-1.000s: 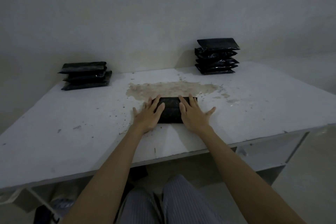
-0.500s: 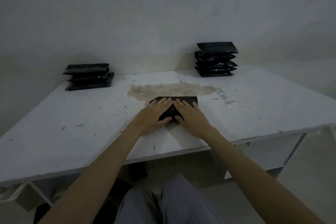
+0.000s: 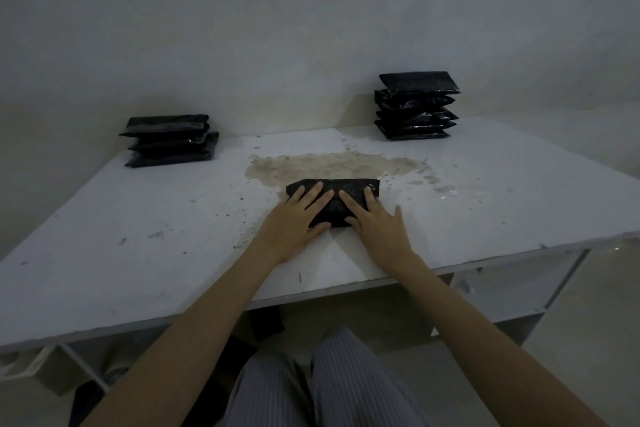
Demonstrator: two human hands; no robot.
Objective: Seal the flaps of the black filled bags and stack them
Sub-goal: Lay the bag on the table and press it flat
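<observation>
Both hands, left (image 3: 294, 222) and right (image 3: 375, 224), press flat on black bag (image 3: 334, 199).

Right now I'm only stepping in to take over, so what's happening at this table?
A person presses both flat hands, left hand and right hand, on one black bag lying mid-table, apparently sealing its flap. A shorter stack of black bags sits at the far left and a taller stack at the far right.

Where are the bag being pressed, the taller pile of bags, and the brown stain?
bag being pressed (image 3: 334, 189): head view, far edge between the fingers.
taller pile (image 3: 415, 111): head view, middle of its front face.
brown stain (image 3: 329, 165): head view, its centre.
</observation>
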